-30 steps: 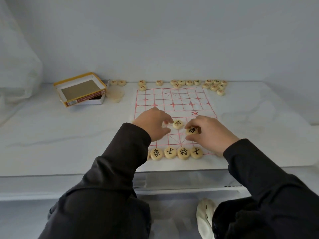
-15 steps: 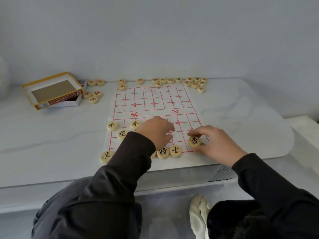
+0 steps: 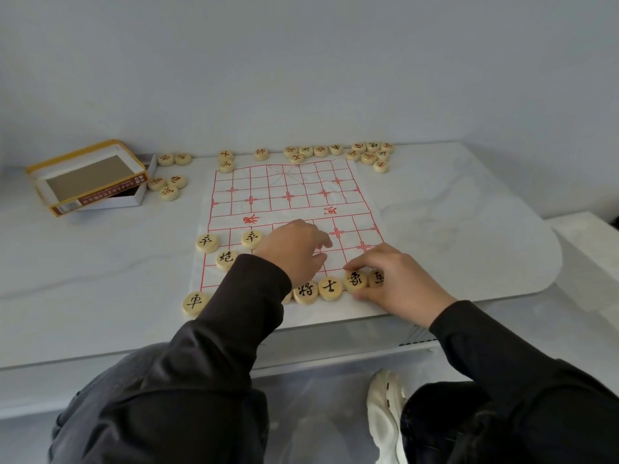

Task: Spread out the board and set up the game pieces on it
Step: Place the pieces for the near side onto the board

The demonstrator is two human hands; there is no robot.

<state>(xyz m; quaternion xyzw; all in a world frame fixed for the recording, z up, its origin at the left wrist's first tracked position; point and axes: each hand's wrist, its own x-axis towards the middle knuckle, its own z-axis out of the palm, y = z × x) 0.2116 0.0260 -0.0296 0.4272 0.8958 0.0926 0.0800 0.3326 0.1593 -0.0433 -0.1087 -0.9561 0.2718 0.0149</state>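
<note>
A white paper board (image 3: 288, 195) with a red grid lies flat on the white table (image 3: 100, 262). Black-lettered round wooden pieces stand along its near edge: a chariot piece (image 3: 194, 302), a general piece (image 3: 306, 291), an advisor piece (image 3: 330, 287), an elephant piece (image 3: 355, 281) and a horse piece (image 3: 377, 278). My right hand (image 3: 398, 283) pinches the elephant piece against the board. My left hand (image 3: 296, 251) hovers curled over the near middle of the grid; what it holds is hidden. Two soldier pieces (image 3: 207, 242) and a cannon piece (image 3: 226, 258) sit at the left.
Several red-lettered pieces (image 3: 368, 154) lie scattered along the far edge by the wall. An open yellow-rimmed box (image 3: 90, 177) stands at the far left with three loose pieces (image 3: 169, 187) beside it. A white shoe (image 3: 385, 413) shows under the table.
My right hand carried the elephant piece from the middle of the grid down into the near row beside the advisor. My left hand stayed over the near middle. The view swung right.
</note>
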